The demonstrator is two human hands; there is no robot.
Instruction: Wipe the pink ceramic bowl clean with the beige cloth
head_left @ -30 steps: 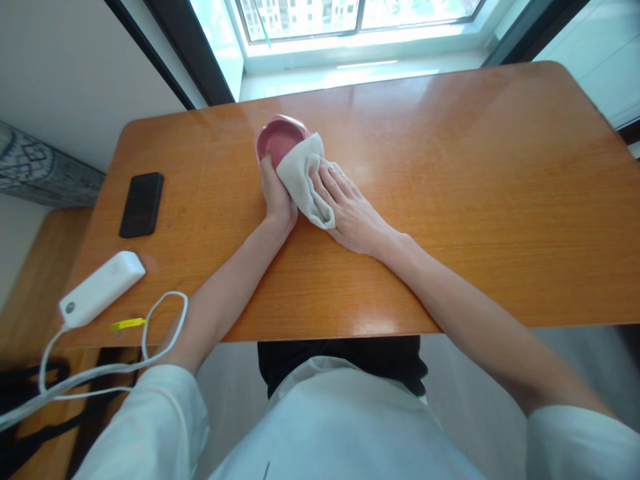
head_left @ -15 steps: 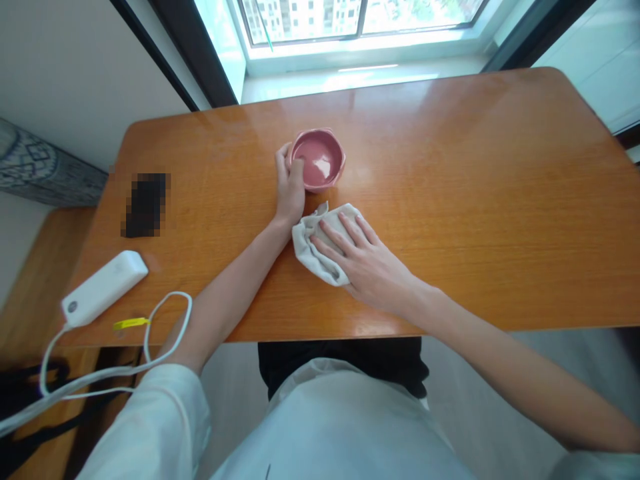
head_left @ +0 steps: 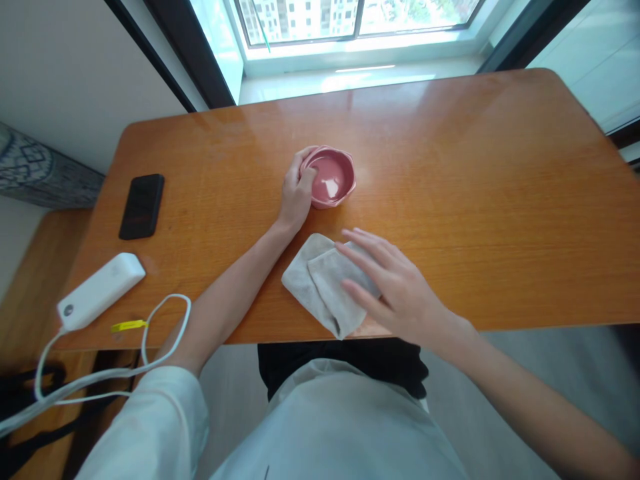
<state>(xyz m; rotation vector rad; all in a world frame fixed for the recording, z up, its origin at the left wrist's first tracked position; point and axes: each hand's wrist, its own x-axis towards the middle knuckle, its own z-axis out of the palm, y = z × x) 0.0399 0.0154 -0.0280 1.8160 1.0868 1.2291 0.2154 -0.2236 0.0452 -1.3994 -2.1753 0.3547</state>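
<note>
A pink bowl with a wavy rim is near the middle of the wooden table. My left hand grips its left side, the thumb over the rim and the other fingers around the outer wall. Closer to the table's front edge lies a folded pale grey cloth. Over the cloth's right part is my right hand, its fingers spread and nothing in its grasp. Whether its fingertips still touch the cloth I cannot tell.
On the table's left side lie a black phone and a white power strip. A white cable with a yellow tag loops over the front left edge. Behind the wooden table is a window.
My right hand has come off the cloth's middle and shifted right and nearer to me. The cloth now lies flatter and closer to the front edge. My left hand has brought the bowl slightly nearer and rightward.
</note>
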